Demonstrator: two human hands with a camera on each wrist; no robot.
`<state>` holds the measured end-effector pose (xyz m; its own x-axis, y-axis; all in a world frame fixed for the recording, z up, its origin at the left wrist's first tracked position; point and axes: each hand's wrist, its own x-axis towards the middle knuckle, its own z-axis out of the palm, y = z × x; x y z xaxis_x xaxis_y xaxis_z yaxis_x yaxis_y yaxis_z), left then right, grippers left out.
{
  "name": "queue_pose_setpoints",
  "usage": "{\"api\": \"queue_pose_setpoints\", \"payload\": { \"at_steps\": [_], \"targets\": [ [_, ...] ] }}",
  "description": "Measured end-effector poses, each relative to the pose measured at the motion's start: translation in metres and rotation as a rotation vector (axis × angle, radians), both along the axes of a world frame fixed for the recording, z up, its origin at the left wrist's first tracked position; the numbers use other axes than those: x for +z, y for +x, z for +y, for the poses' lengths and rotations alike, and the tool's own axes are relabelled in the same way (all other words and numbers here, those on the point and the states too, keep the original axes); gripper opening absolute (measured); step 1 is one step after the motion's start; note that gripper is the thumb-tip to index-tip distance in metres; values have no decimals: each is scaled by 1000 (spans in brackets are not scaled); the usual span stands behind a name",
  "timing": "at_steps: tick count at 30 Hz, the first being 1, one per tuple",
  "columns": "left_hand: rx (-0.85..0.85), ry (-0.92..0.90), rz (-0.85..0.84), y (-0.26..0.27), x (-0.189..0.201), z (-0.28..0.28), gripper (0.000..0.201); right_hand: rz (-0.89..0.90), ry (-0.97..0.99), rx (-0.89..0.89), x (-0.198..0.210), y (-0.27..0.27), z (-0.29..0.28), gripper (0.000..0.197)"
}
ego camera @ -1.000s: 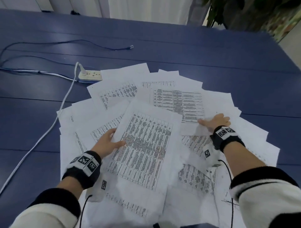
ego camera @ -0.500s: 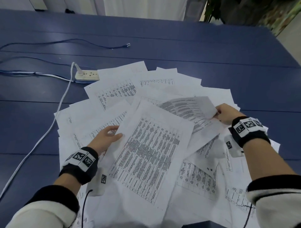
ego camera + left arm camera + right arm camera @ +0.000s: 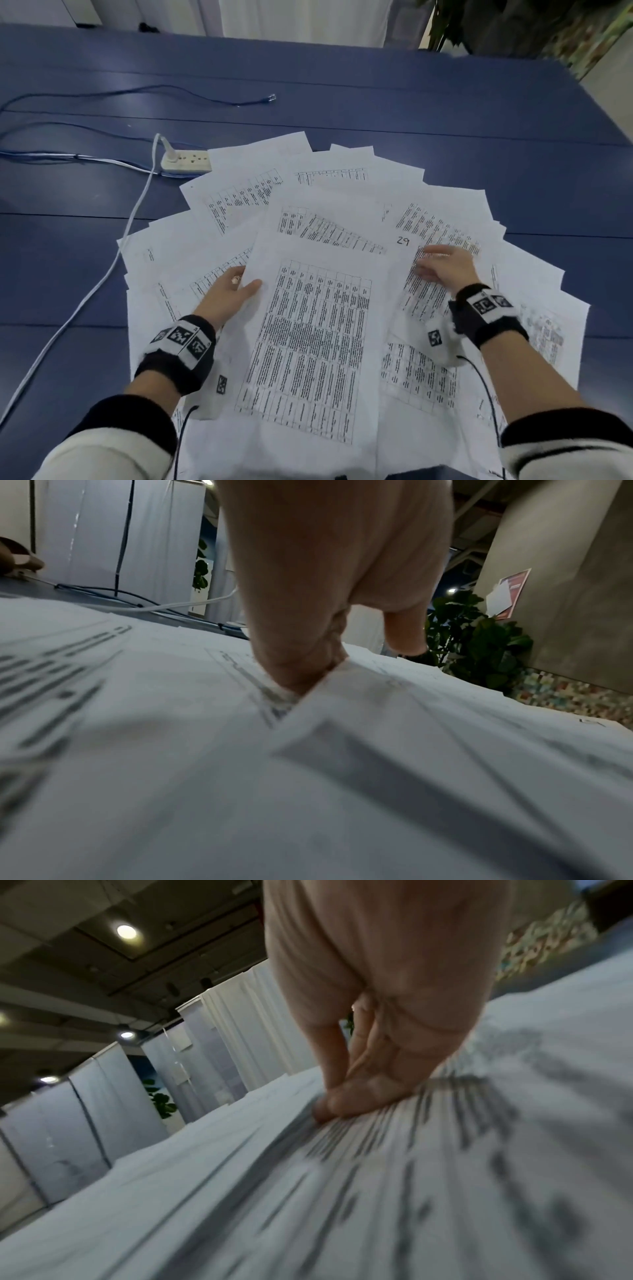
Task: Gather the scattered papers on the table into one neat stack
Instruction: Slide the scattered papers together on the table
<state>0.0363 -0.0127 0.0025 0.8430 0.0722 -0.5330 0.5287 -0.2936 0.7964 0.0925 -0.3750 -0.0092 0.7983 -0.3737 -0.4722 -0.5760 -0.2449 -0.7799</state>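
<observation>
Many white printed papers (image 3: 342,192) lie fanned and overlapping on the blue table (image 3: 479,137). A central sheet (image 3: 315,342) with a dense table lies on top of the fan, and a sheet marked "29" (image 3: 402,241) is tucked behind its far edge. My left hand (image 3: 236,291) pinches the central sheet's left edge, thumb on top and fingers (image 3: 294,669) under it. My right hand (image 3: 442,267) rests just right of that pile. Its straight fingers (image 3: 359,1096) press on a printed sheet (image 3: 411,1177).
A white power strip (image 3: 186,161) sits at the fan's far left corner, and one sheet overlaps its end. Its white cable (image 3: 113,253) runs down the left of the table. A thin blue cable (image 3: 205,97) lies further back. The table's right edge (image 3: 603,113) lies to the far right.
My right hand lifted a printed sheet, swung it in to the central pile and let it go; it now lies flat on the neighbouring sheet. The left hand kept its hold.
</observation>
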Motion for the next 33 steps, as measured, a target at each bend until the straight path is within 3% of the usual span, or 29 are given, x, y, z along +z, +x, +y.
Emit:
{"api": "queue_pose_setpoints", "payload": {
  "at_steps": [4, 8, 10, 12, 14, 17, 21, 29, 33],
  "targets": [
    [-181, 12, 32, 2, 4, -13, 67, -57, -15, 161, -3, -10, 49, 33],
    [-142, -29, -11, -4, 3, -28, 69, -107, 57, 103, 5, -12, 74, 27],
    [-104, -2, -79, -8, -2, -32, 67, -132, -31, 53, 7, -17, 71, 29],
    [-29, 37, -140, -12, -4, -29, 64, -128, -240, -34, 6, -22, 54, 32],
    [52, 48, -199, -14, -9, -19, 58, 51, -483, -113, 3, -27, 26, 47],
    [108, 53, -207, -14, -14, -8, 50, 395, -587, -125, -3, -31, -1, 87],
    [114, 61, -165, -13, -17, -14, 43, 419, -558, -90, -2, -22, -2, 104],
    [105, 25, -140, -3, -20, -33, 47, 312, -424, -71, -9, -10, -15, 100],
    [141, -16, -122, 0, -21, -31, 47, 245, -168, -177, -5, -16, -25, 58]
  ]
}}
